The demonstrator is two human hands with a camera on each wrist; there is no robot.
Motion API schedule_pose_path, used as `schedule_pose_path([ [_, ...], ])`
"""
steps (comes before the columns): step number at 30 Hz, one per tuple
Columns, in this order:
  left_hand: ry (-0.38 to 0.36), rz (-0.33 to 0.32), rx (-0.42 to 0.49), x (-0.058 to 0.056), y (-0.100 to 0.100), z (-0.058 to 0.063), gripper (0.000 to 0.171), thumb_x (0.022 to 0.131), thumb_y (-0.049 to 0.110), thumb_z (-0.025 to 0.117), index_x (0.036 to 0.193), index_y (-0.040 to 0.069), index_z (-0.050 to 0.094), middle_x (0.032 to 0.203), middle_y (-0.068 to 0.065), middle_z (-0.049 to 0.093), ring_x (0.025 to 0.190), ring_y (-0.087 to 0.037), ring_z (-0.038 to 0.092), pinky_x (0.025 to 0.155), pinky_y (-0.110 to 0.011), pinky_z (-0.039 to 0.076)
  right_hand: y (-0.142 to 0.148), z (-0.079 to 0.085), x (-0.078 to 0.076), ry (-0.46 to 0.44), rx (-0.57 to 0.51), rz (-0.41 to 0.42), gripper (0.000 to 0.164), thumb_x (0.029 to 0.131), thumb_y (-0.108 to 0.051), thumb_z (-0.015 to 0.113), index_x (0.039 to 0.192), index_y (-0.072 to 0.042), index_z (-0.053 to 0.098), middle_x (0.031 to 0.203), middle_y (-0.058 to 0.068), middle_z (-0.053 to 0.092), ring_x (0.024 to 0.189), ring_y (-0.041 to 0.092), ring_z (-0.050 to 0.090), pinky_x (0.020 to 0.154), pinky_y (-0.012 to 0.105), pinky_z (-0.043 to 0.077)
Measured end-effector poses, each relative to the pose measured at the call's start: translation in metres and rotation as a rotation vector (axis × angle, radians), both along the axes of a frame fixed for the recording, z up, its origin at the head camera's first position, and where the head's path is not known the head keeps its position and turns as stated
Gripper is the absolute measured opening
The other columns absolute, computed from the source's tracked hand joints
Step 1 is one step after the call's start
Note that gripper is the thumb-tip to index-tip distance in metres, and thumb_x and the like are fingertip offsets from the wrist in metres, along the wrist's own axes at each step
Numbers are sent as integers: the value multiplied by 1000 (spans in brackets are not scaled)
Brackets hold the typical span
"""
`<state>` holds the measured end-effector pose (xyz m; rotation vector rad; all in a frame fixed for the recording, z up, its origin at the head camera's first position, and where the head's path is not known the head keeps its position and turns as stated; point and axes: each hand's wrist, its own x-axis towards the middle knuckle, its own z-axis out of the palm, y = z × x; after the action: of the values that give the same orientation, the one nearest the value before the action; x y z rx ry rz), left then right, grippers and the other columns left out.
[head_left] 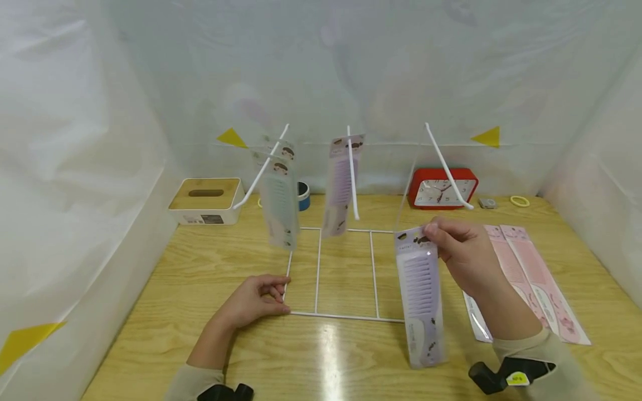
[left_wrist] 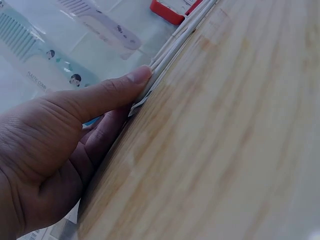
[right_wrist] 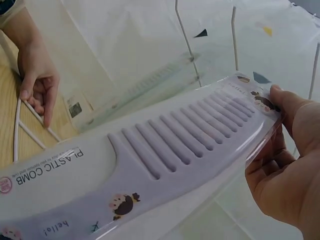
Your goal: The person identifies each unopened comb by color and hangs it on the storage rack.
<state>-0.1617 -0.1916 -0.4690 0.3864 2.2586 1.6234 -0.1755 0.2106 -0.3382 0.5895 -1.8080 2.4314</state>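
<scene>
My left hand (head_left: 251, 303) holds the front left corner of a white wire rack (head_left: 346, 317), its thumb on the wire in the left wrist view. My right hand (head_left: 468, 253) pinches the top of a packaged purple comb (head_left: 420, 301), which hangs upright over the rack's right side. In the right wrist view that comb (right_wrist: 195, 145) fills the foreground, teeth showing through clear plastic. Packaged green combs (head_left: 278, 195) hang on the rack's left hook (head_left: 258, 181). Another packaged purple comb (head_left: 340, 184) hangs from the middle hook (head_left: 351, 172). Nothing hangs on the right hook (head_left: 446, 161).
Packaged pink combs (head_left: 541, 284) lie on the wooden table at right, partly behind my right forearm. Along the back stand a tissue box (head_left: 205, 201), a blue tape roll (head_left: 304, 197) and a red clock (head_left: 443, 188). A yellow ring (head_left: 519, 201) lies at the back right.
</scene>
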Motion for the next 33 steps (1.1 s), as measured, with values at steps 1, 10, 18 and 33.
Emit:
schedule_pose_path([
  [1,-1,-1,1,0,0,0,63,78,11,86,133,-4,60,102,-14,63,86,-13,63,72,-21,54,-5,2,3,30,-20,1,28,96,10,56,96,-4,80,89,-1,70,76,8,57,59,19,45],
  [10,-1,-1,9,1,1,3,62,79,11,86,133,-4,59,102,-14,63,86,-12,63,72,-20,54,-47,19,14,268,-104,110,21,92,10,62,98,-3,78,92,4,70,78,13,54,62,23,42],
  [18,7,-9,3,0,1,2,63,79,12,86,133,-4,60,102,-15,64,86,-12,63,73,-20,54,-82,43,20,384,-187,138,13,90,6,68,95,-1,77,86,4,64,79,15,48,62,26,36],
  [33,1,-3,23,1,1,3,63,78,12,86,133,-5,59,101,-12,64,85,-10,63,73,-20,54,-106,54,19,320,-111,6,9,88,-4,75,90,-11,79,83,-2,64,75,12,48,58,19,39],
])
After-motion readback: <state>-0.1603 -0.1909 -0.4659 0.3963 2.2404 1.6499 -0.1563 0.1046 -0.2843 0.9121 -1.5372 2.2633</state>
